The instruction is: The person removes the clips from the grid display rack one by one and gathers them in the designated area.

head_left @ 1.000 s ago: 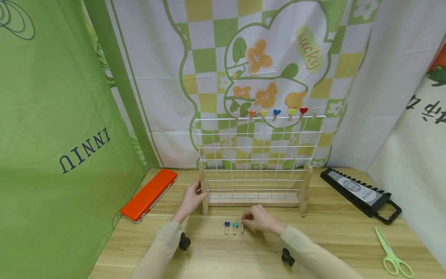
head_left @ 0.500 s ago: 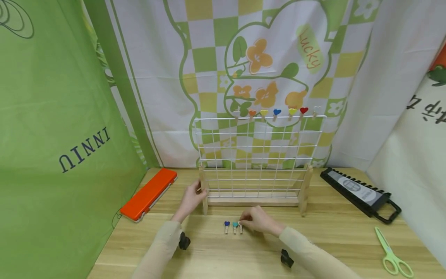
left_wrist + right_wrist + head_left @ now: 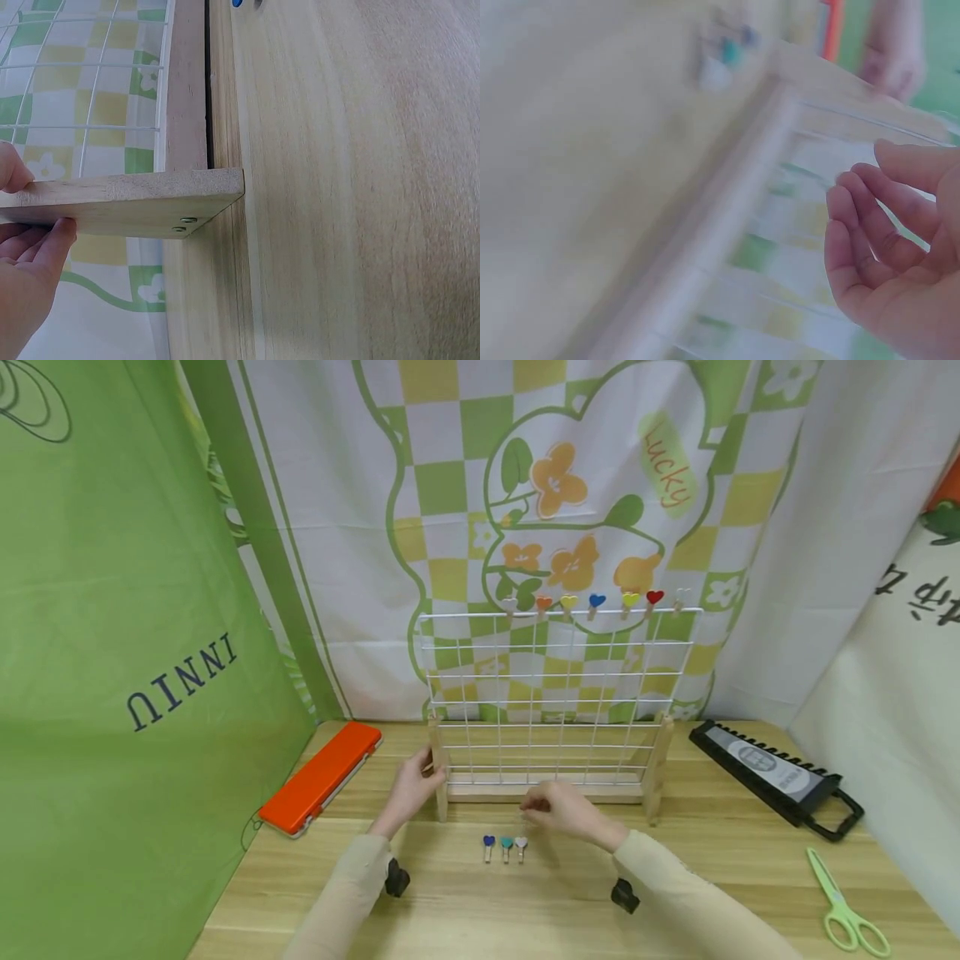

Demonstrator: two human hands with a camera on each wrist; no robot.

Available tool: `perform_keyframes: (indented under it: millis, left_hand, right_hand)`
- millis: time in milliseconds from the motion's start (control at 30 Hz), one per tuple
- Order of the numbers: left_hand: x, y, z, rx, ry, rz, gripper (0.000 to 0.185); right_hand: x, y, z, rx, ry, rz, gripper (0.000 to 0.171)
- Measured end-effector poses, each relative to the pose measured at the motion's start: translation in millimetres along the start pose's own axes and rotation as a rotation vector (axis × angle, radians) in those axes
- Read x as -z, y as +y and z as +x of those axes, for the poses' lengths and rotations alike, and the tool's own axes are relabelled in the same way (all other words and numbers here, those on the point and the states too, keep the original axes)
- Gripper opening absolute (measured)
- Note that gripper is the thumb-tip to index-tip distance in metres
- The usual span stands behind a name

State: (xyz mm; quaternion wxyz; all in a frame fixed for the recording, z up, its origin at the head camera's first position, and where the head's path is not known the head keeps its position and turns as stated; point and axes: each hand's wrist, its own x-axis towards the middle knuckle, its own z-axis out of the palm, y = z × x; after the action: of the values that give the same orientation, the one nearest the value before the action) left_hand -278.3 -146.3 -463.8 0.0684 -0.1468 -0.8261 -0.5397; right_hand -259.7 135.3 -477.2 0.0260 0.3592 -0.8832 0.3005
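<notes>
A white wire grid rack [image 3: 558, 693] on wooden feet stands on the wooden table [image 3: 720, 877]. Several heart-topped clips [image 3: 596, 602] are pegged along its top wire. My left hand [image 3: 411, 789] grips the rack's left wooden post [image 3: 437, 777]; in the left wrist view its thumb and fingers [image 3: 30, 247] pinch the wooden foot [image 3: 135, 201]. Three small clips lie side by side in front of the rack: blue [image 3: 488, 847], teal [image 3: 506, 847] and white [image 3: 521, 845]. My right hand [image 3: 558, 807] hovers just behind them near the rack's base bar, fingers [image 3: 885, 247] loosely curled and empty.
An orange flat case [image 3: 321, 777] lies at the left edge by a green curtain [image 3: 127, 693]. A black tool holder [image 3: 776, 775] and green scissors [image 3: 847, 914] lie at the right. A patterned cloth hangs behind the rack.
My right hand has let go of the white clip beside the teal one and lifted away toward the rack. The left hand has stayed on the post.
</notes>
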Motion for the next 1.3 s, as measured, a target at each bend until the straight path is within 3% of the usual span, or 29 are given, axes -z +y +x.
perform_keyframes:
  millis: [133, 300, 500, 633, 800, 1100, 1300]
  left_hand:
    - [0.6, -1.1, -0.5, 0.0, -0.002, -0.002, 0.049]
    - [0.4, -4.7, 0.5, -0.004, 0.0, -0.003, 0.049]
    - [-6.3, -29.5, 9.7, -0.002, 0.026, -0.008, 0.048]
    - [-7.9, -41.8, 12.6, 0.003, 0.034, -0.008, 0.051]
    - [-6.8, -46.2, 13.0, 0.015, 0.028, -0.018, 0.057]
    - [-7.4, -46.2, 13.5, 0.028, 0.001, -0.041, 0.058]
    - [-8.9, -47.6, 14.1, 0.024, 0.018, -0.056, 0.057]
  right_hand:
    - [44.2, -18.3, 16.4, 0.069, 0.08, -0.043, 0.009]
    - [106.3, -49.6, 38.8, 0.152, 0.246, -0.112, 0.012]
    - [174.8, -87.5, 64.3, 0.3, 0.461, -0.18, 0.014]
    - [206.3, -106.2, 82.2, 0.363, 0.545, -0.226, 0.012]
    - [223.7, -114.1, 101.5, 0.367, 0.539, -0.296, 0.013]
    - [230.4, -108.7, 120.6, 0.253, 0.384, -0.325, 0.015]
    - [228.0, -106.3, 127.5, 0.317, 0.403, -0.365, 0.009]
